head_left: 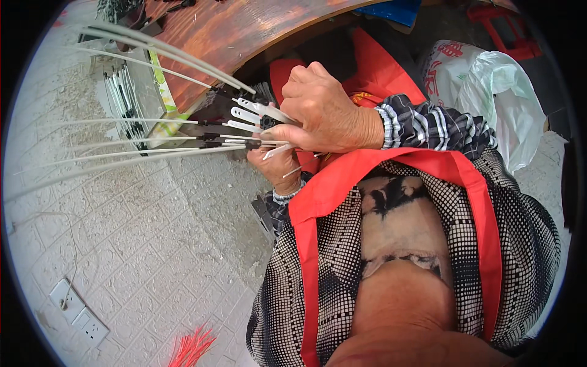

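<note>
A bundle of long thin white rods [174,148] with black joints [211,144] is gripped between my two hands, and the rods fan out to the left. At the held end stick out flat white strips [244,115] with holes, around a small black hub-like piece [268,122]. My right hand [327,113] is closed over this end from above, its thumb along the strips. Lower and partly behind it, my left hand [278,166] is closed round the bundle from below. Most of the left fingers are hidden.
A reddish wooden table [244,30] curves across the top. Left of it, a second bundle of white and black rods [127,110] lies near a yellow-patterned edge [164,85]. A white plastic bag [489,92] stands right, by a red stool [501,27]. Wall sockets [79,313] show lower left.
</note>
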A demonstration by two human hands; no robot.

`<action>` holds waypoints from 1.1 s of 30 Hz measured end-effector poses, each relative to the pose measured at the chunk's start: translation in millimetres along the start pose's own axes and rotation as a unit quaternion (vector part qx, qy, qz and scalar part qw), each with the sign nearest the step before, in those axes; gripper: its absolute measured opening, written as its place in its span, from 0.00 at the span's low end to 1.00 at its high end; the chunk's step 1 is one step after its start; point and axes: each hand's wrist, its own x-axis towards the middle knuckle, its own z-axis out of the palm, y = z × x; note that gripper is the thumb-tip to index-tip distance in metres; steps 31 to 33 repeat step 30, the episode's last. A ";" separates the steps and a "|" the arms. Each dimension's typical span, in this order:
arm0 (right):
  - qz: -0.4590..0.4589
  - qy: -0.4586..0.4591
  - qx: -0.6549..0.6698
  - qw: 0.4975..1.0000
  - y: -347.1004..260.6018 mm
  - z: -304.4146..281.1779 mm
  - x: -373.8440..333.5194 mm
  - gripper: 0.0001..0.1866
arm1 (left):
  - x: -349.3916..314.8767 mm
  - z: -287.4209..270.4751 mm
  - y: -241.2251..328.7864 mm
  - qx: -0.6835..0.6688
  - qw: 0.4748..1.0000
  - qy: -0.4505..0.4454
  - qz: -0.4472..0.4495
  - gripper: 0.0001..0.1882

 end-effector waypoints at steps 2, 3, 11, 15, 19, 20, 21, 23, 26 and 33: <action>-0.023 -0.013 -0.034 0.999 -5.3 -0.6 2.4 0.17 | 1.7 9.5 14.8 -0.034 0.999 0.028 -0.001 0.28; -0.035 -0.020 -0.052 0.998 -6.8 -1.1 3.4 0.18 | 2.8 11.1 18.1 -0.091 0.995 0.035 -0.037 0.27; -0.052 -0.144 0.040 0.987 -12.3 -34.3 19.7 0.19 | 10.1 -28.5 -13.1 -0.333 0.926 0.005 -0.178 0.21; 0.134 -0.240 0.300 0.913 1.3 -22.7 43.3 0.16 | 6.7 -37.6 -32.9 -0.445 0.863 -0.144 -0.190 0.23; 0.040 -0.265 0.264 0.926 8.7 -8.6 59.1 0.14 | 17.6 -5.3 -15.2 -0.472 0.855 -0.201 -0.073 0.24; 0.042 -0.266 0.267 0.925 10.2 -7.1 60.7 0.14 | 25.0 -1.9 -13.9 -0.462 0.845 -0.265 -0.040 0.25; 0.049 -0.299 0.320 0.898 10.9 -4.9 64.2 0.13 | 33.9 0.2 -11.9 -0.450 0.832 -0.325 -0.003 0.25; 0.064 -0.357 0.421 0.832 10.7 -4.1 67.7 0.13 | 67.5 4.1 -7.3 -0.427 0.788 -0.442 -0.028 0.27; 0.084 -0.362 0.410 0.833 5.7 -4.7 69.8 0.10 | 88.1 3.8 -7.9 -0.363 0.660 -0.653 -0.073 0.30; 0.163 -0.345 0.415 0.826 3.2 -3.5 61.2 0.11 | 43.2 6.9 -29.3 -0.630 0.699 -0.331 -0.075 0.40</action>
